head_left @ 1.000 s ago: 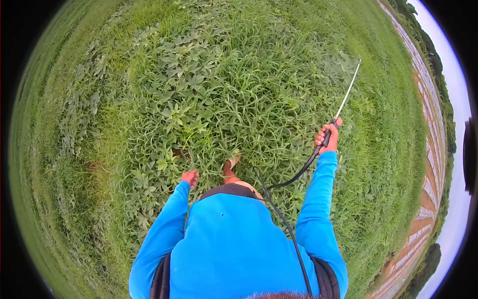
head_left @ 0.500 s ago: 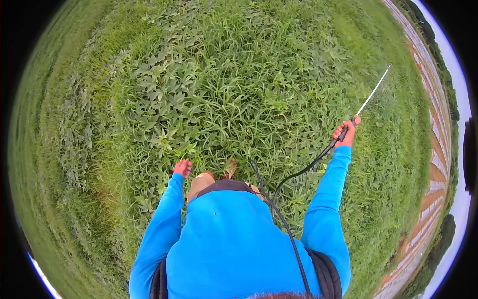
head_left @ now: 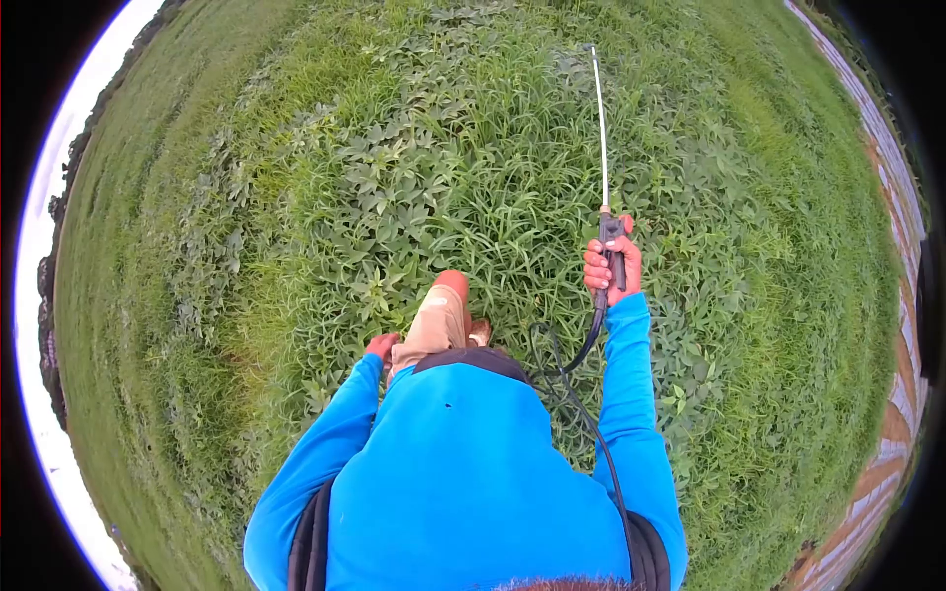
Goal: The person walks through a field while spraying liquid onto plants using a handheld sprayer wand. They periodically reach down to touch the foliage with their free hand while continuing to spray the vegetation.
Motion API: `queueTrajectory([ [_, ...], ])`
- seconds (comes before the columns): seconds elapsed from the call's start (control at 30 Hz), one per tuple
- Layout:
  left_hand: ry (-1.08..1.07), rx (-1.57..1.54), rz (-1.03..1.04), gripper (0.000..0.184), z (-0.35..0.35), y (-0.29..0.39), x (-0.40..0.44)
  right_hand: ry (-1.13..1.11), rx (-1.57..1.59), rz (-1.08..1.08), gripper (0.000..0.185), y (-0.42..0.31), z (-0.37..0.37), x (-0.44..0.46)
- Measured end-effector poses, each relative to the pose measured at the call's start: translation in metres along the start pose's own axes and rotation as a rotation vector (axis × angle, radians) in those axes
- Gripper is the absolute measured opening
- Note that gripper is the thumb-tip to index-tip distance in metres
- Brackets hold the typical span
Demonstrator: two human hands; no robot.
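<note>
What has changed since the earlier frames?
The wand has swung leftward, now pointing almost straight ahead; the right-hand grip moved left with it. One leg reaches further forward. Nothing was visibly taken or released: the right-hand grip stays closed on the wand, the left-hand grip stays low.

the left hand (head_left: 382, 347), left of lower centre, has open air on its left above the low plants (head_left: 394, 187), while the bent leg (head_left: 436, 320) stands in the way just to its right. between that leg and the right hand (head_left: 613, 268) a gap opens over foliage, crossed low down by the looping black hose (head_left: 592, 340). the spray wand (head_left: 599, 128) bars passage at upper right of centre.
</note>
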State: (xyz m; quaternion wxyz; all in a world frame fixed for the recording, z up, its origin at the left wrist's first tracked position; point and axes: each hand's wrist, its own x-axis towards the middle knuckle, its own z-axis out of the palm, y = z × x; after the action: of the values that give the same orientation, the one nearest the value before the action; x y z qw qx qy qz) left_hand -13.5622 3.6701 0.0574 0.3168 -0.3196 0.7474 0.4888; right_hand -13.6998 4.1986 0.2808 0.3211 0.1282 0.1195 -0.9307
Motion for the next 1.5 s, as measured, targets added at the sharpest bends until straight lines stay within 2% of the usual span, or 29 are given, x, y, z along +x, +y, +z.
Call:
queueTrajectory([
  [0.03, -0.013, 0.141, 0.052, 0.047, -0.002, 0.011, 0.001, -0.035, -0.003, 0.061, 0.018, 0.007, 0.003, 0.017],
  [0.07, -0.005, 0.138, 0.050, 0.047, 0.001, 0.022, 0.003, -0.069, -0.008, 0.123, 0.018, 0.013, 0.007, 0.034],
  [0.17, -0.076, -0.146, 0.003, 0.043, 0.008, 0.025, 0.033, -0.136, -0.007, 0.279, 0.017, 0.029, 0.022, 0.079],
  [0.3, -0.062, -0.039, -0.020, 0.043, 0.017, 0.074, 0.029, -0.242, 0.064, 0.474, 0.015, 0.042, 0.043, 0.140],
  [0.33, -0.146, -0.152, -0.056, 0.040, 0.016, 0.086, 0.030, -0.246, 0.096, 0.521, 0.015, 0.043, 0.052, 0.154],
  [0.4, -0.055, -0.114, -0.116, 0.038, 0.025, 0.112, 0.037, -0.289, 0.079, 0.591, 0.016, 0.040, 0.064, 0.187],
  [0.67, -0.141, -0.173, -0.191, 0.040, 0.036, 0.180, 0.103, -0.326, 0.052, 0.707, 0.017, -0.005, 0.120, 0.295],
  [0.77, -0.146, -0.199, -0.067, 0.041, 0.042, 0.218, 0.124, -0.223, -0.137, 0.636, 0.011, -0.035, 0.138, 0.324],
  [0.97, -0.190, -0.217, -0.079, 0.039, 0.052, 0.282, 0.172, 0.014, -0.266, 0.490, 0.010, -0.100, 0.144, 0.328],
  [1.27, -0.259, -0.217, -0.060, 0.033, 0.060, 0.341, 0.210, 0.366, -0.259, 0.125, 0.012, -0.180, 0.124, 0.230],
  [1.5, -0.275, -0.204, -0.096, 0.035, 0.063, 0.339, 0.233, 0.529, -0.227, -0.124, 0.014, -0.232, 0.101, 0.148],
])
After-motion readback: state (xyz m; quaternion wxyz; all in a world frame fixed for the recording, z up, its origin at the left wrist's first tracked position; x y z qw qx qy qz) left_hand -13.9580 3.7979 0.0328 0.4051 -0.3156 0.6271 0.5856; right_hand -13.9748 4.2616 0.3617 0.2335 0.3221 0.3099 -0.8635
